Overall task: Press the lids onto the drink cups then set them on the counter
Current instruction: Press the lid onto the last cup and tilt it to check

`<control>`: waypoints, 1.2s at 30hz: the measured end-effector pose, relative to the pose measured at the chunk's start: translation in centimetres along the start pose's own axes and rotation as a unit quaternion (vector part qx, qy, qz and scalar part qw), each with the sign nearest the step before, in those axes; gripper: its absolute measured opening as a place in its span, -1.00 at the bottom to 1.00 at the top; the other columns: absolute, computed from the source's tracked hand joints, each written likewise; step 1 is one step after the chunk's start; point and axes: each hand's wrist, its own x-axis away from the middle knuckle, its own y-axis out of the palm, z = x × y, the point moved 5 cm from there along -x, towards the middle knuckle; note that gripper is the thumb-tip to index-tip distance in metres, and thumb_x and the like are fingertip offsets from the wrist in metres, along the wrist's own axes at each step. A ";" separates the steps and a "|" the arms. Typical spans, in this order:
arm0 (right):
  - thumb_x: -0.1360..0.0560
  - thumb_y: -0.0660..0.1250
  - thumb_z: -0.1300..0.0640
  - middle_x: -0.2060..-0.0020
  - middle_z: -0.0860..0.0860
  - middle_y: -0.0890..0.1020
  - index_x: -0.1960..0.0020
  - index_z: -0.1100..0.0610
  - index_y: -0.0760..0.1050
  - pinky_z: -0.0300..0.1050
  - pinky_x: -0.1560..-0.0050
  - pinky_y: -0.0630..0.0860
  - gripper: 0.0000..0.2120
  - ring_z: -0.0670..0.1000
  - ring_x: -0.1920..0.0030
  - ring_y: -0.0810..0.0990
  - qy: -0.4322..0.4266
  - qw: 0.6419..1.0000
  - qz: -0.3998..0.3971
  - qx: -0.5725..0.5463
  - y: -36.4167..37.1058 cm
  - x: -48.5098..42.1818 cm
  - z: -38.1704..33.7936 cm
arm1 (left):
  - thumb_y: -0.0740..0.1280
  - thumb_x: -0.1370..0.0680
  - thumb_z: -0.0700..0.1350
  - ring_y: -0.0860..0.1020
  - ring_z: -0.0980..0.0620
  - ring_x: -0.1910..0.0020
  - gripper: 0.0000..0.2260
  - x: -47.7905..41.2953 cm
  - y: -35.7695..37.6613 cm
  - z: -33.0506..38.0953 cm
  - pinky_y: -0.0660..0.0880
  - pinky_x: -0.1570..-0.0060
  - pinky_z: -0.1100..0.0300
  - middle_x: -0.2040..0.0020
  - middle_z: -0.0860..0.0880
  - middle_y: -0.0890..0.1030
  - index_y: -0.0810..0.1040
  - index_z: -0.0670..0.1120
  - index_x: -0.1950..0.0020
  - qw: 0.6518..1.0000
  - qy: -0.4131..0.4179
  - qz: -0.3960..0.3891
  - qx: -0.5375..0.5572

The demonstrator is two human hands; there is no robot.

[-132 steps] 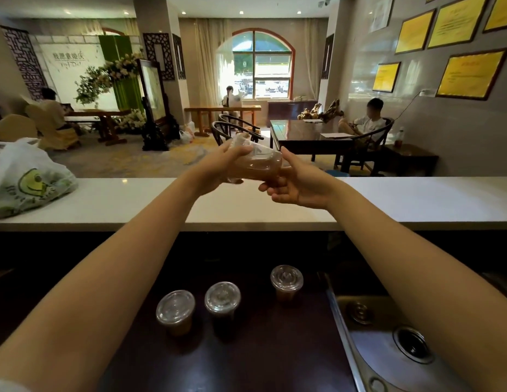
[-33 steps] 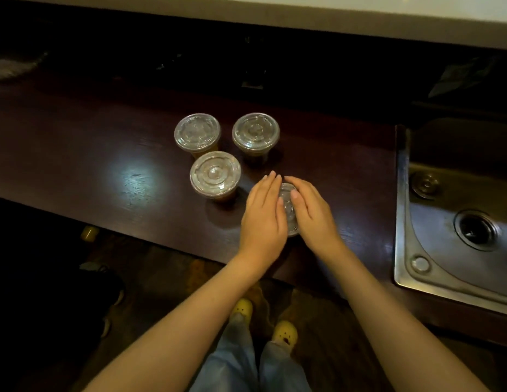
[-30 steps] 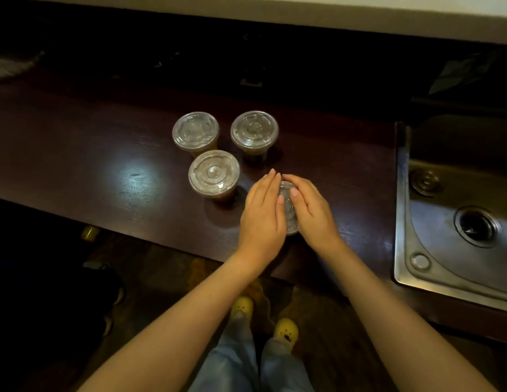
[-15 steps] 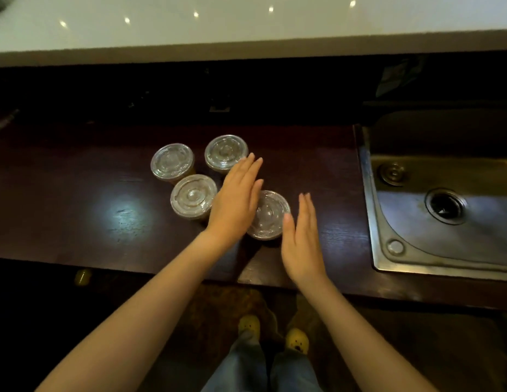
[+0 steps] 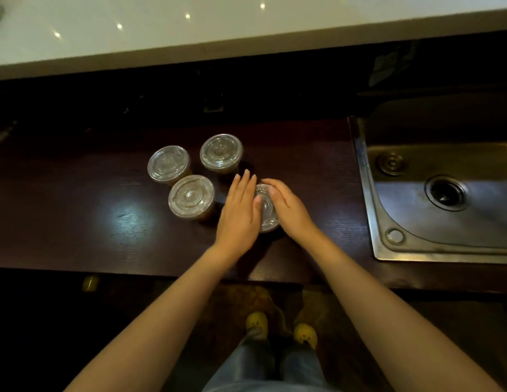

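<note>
Four clear plastic drink cups with brown liquid stand on the dark wooden worktop (image 5: 76, 222). Three lidded cups form a cluster: one at the back left (image 5: 169, 164), one at the back (image 5: 221, 153), one in front (image 5: 191, 197). The fourth cup (image 5: 266, 210) stands to their right, and only a strip of its clear lid shows between my hands. My left hand (image 5: 239, 212) lies flat over the lid's left half, fingers straight and together. My right hand (image 5: 289, 212) lies over the right half, fingers slightly curved onto the lid. Neither hand wraps around the cup.
A steel sink (image 5: 444, 199) with a drain is set into the worktop at the right. A raised white counter (image 5: 190, 26) runs along the back above a dark recess. The worktop's front edge is just below my wrists; my yellow shoes (image 5: 280, 326) show on the floor.
Half a second ago both hands were lifted off and apart, with the lid fully showing. Now they lie on the fourth cup's lid again, as one second ago.
</note>
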 end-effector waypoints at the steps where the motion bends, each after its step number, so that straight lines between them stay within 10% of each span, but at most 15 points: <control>1: -0.63 0.05 0.09 -0.18 -0.02 0.53 -0.35 0.09 0.35 -0.48 0.01 0.43 -0.67 -0.19 -0.05 0.53 0.008 0.999 0.027 -0.017 0.4 0.6 -0.1 | -0.01 -0.63 -0.02 -0.05 0.06 -0.52 -0.57 -0.7 -0.3 -0.3 -0.08 -0.44 0.22 -0.54 -0.05 0.10 0.14 -0.11 -0.49 0.999 0.017 -0.032 0.003; 8: -0.62 0.00 0.20 -0.50 -0.03 0.15 -0.51 0.08 0.06 -0.44 -0.29 0.08 -0.54 -0.12 -0.48 0.11 0.040 0.990 -0.023 -0.134 0.4 3.3 1.9 | -0.08 -0.58 0.09 0.10 -0.02 -0.51 -0.47 -2.9 -0.8 1.9 -0.02 -0.46 0.10 -0.50 -0.11 0.22 0.25 -0.14 -0.45 0.983 0.099 -0.071 -0.141; 12: -0.51 0.18 0.35 -0.52 0.00 0.09 -0.51 0.07 -0.02 -0.22 -0.47 0.01 -0.33 -0.07 -0.51 0.03 -0.007 0.992 -0.127 0.017 0.0 3.3 3.6 | -0.06 -0.58 0.08 0.18 -0.04 -0.49 -0.48 -1.8 0.9 2.1 -0.01 -0.46 0.06 -0.48 -0.13 0.28 0.27 -0.16 -0.44 0.976 0.091 -0.029 -0.197; 22: -0.38 0.46 0.21 -0.13 -0.09 0.49 -0.29 0.15 0.36 -0.51 -0.04 0.39 -0.47 -0.15 -0.15 0.44 -0.057 0.988 -0.133 0.050 0.2 -0.3 2.2 | -0.13 -0.55 0.10 0.10 -0.03 -0.51 -0.43 -2.1 0.7 2.0 -0.08 -0.47 0.05 -0.50 -0.13 0.22 0.21 -0.16 -0.47 0.967 0.153 -0.062 -0.194; 28: -0.30 0.53 0.17 -0.26 0.07 0.44 -0.33 0.17 0.28 -0.21 -0.24 0.36 -0.31 -0.03 -0.26 0.41 -0.096 0.994 0.054 0.016 2.0 1.6 3.1 | -0.02 -0.63 0.00 0.11 -0.02 -0.51 -0.54 -1.5 -0.1 0.4 0.03 -0.48 0.02 -0.51 -0.13 0.19 0.16 -0.16 -0.48 0.997 -0.059 0.035 -0.044; 36: -0.30 0.52 0.23 -0.31 0.08 0.45 -0.40 0.15 0.24 -0.27 -0.25 0.30 -0.25 -0.01 -0.33 0.39 -0.087 0.994 -0.051 0.039 0.9 0.2 3.3 | -0.11 -0.54 0.15 0.09 0.04 -0.51 -0.45 -3.1 -0.8 0.3 0.04 -0.45 -0.04 -0.51 -0.03 0.22 0.23 -0.02 -0.47 0.982 0.122 -0.071 -0.124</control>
